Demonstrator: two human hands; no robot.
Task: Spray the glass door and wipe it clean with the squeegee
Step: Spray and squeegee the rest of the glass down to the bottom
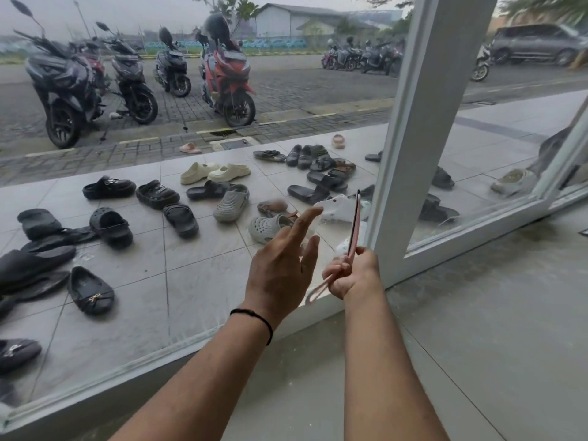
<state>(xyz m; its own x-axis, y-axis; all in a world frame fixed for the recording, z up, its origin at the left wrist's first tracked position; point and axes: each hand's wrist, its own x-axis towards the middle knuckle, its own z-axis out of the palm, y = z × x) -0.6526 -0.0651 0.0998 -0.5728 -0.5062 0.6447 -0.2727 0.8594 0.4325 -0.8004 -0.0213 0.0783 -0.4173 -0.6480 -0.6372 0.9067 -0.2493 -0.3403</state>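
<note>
Head view: we grip the pink squeegee w/ right hand, fingers clamped on its handle, blade upright beside the white door frame for wiping the glass door. Left hand hovers nearby, fingers straight & apart.

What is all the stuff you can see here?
glass: one big pane, smeary, left of the frame
frame: one, white, upright beside the glass
squeegee: one, pink with a black blade, in the right hand
shoes: many, mostly black, grey and cream, on the tiles outside
motorbikes: several, dark and one red, parked beyond the shoes
car: one, grey, top right
wristband: one, black, on the left wrist
left hand: open, fingers straight, next to the squeegee
right hand: grips the squeegee handle
</note>
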